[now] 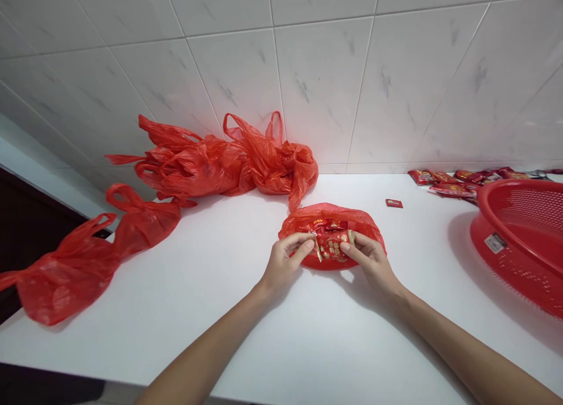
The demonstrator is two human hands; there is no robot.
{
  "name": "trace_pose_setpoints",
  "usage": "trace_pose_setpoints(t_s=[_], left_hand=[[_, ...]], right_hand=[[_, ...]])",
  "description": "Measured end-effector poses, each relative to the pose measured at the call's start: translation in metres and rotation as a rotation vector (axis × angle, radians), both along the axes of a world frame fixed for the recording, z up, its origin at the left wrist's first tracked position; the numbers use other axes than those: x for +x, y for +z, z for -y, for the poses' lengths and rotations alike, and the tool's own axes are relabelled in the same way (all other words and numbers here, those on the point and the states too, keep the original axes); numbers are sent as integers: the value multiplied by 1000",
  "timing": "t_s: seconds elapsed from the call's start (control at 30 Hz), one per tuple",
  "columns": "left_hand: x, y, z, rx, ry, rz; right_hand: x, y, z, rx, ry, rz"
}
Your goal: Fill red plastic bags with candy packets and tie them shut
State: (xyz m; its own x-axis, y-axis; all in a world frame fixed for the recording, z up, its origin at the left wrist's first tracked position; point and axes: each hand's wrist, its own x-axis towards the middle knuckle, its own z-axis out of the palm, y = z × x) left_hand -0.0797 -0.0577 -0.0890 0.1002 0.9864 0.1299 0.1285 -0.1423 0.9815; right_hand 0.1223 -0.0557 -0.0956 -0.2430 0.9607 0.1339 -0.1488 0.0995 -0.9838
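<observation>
Between my two hands is a small red and gold wrapped snack packet (pixel 333 246). My left hand (pixel 285 257) pinches its left end between thumb and fingers. The right end is pinched the same way by my right hand (pixel 370 257). Directly beneath and behind it lies an opened red plastic bag (pixel 373 232), its mouth spread wide on the white table. Several other red packets (pixel 328 224) show inside this bag, partly hidden by the held one.
Several filled red plastic bags (pixel 197 167) line the wall and left table edge (pixel 176 302). At right stands a red perforated basket (pixel 497 217), with several red packets (pixel 455 189) behind it. One small dark red packet (pixel 394 203) lies alone nearby. A tiled wall (pixel 321 88) bounds the back.
</observation>
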Motion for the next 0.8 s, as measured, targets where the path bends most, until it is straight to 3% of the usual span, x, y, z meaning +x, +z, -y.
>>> trace_pose_setpoints(t_s=[0.2, 0.33, 0.47, 0.53, 0.63, 0.8], left_hand=[[-10, -16, -11, 295, 94, -503], [-13, -21, -12, 444, 131, -725], [-14, -20, -12, 499, 265, -880], [-17, -22, -15, 469, 314, -927], [-22, -25, -19, 369, 325, -971], [-26, -26, -25, 248, 239, -921]], right_hand=[[15, -15, -19, 304, -340, 490], [26, -21, -28, 570, -409, 700], [38, -16, -31, 756, -498, 975], [45, -14, -34, 759, -537, 1115], [56, -15, -40, 628, -566, 1233], [69, -19, -50, 315, -482, 1074]])
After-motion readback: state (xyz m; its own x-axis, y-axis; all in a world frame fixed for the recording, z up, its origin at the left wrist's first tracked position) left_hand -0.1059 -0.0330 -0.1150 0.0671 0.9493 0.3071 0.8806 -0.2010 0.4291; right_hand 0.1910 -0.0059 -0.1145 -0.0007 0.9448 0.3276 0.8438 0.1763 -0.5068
